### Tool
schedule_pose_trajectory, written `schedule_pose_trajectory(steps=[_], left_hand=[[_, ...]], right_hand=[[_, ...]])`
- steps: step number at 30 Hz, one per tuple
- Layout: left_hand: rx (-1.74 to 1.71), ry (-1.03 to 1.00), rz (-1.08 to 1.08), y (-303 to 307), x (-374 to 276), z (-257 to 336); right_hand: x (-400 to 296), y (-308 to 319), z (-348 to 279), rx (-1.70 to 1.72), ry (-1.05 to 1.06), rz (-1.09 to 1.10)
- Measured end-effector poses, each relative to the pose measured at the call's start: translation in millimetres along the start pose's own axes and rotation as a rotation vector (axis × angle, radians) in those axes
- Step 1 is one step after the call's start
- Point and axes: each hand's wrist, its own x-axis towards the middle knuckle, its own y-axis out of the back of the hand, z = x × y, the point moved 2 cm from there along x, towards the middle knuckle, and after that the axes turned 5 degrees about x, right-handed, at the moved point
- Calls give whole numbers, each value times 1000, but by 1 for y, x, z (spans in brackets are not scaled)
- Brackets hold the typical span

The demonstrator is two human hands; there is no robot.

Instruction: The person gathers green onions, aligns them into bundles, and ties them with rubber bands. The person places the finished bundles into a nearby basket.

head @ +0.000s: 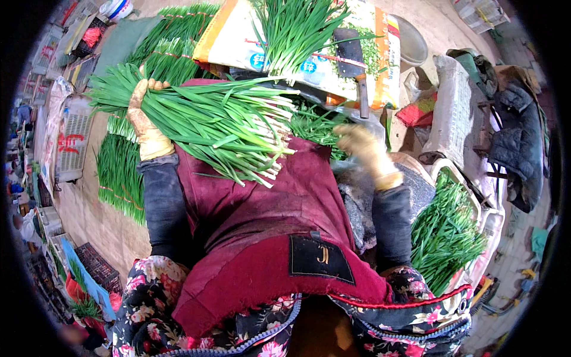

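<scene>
My left hand (pixel 143 120), in a dirty pale glove, grips a large bunch of garlic chives (pixel 223 120) by the leafy end. Its white stem ends point right, over the maroon apron (pixel 267 209) on my lap. My right hand (pixel 363 147), gloved too and blurred, is to the right of the stems, near a heap of loose green leaves (pixel 314 127). Nothing can be made out in its fingers. Ahead, another bunch of chives (pixel 296 42) lies on a printed woven sack (pixel 227 40). A cleaver (pixel 349 62) rests beside that bunch, its handle towards me.
Tied chive bundles (pixel 118 172) lie on the floor at left. A white plastic basket (pixel 488 236) of loose chives stands at right. Further out are a plastic crate (pixel 71 138), a metal basin (pixel 408 42) and a dark padded jacket (pixel 517 138) at far right.
</scene>
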Motion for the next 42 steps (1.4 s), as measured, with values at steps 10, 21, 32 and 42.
schedule_pose_trajectory(steps=[10,21,32,42], left_hand=[[23,4,6,4,2,1],[-60,-30,-222,8,1,-4],[-5,-47,-227,-11,-9,-4],[-2,-41,-213,-3,-4,-5]], right_hand=[[14,-69,-53,-74,221,-149],[18,-108,-27,-435,276,-392],[38,-109,-16,-357,212,-483],[35,-121,-27,-516,365,-393]])
